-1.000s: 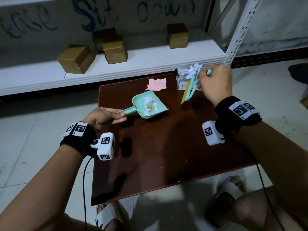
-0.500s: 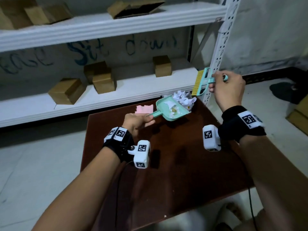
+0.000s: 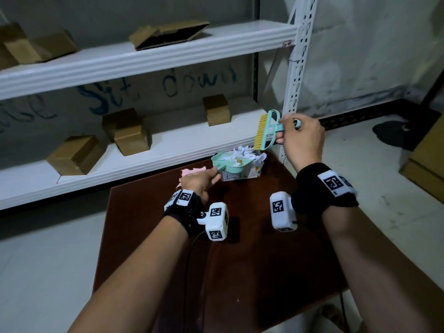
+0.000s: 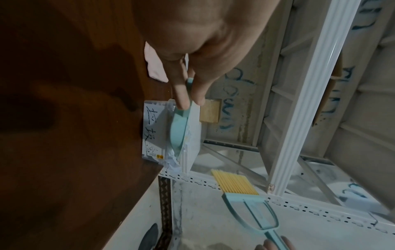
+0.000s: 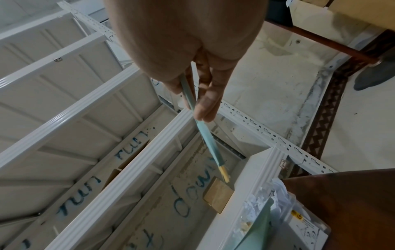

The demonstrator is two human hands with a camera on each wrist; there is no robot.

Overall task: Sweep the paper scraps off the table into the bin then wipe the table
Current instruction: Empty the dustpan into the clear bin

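My left hand (image 3: 201,180) (image 4: 188,91) pinches the handle of a mint dustpan (image 3: 230,163) (image 4: 178,132), tipped over the clear bin (image 3: 242,174) (image 4: 152,133) at the far right corner of the dark brown table (image 3: 240,272). White paper scraps (image 3: 242,152) (image 5: 267,194) heap in the bin. My right hand (image 3: 300,140) (image 5: 203,94) grips a mint brush (image 3: 268,131) (image 4: 245,194) (image 5: 208,140) with yellow bristles, raised above and right of the bin. A pink cloth (image 3: 189,173) (image 4: 155,66) lies on the table behind my left hand.
A white metal shelf unit (image 3: 153,56) stands behind the table, with cardboard boxes (image 3: 131,133) on it. Its perforated upright (image 3: 296,75) rises just beyond the bin and brush. Pale floor tiles lie left and right of the table.
My left hand carried the dustpan from mid-table to the bin and tipped it there. The right hand lifted the brush up off the bin. The head view tilted upward.
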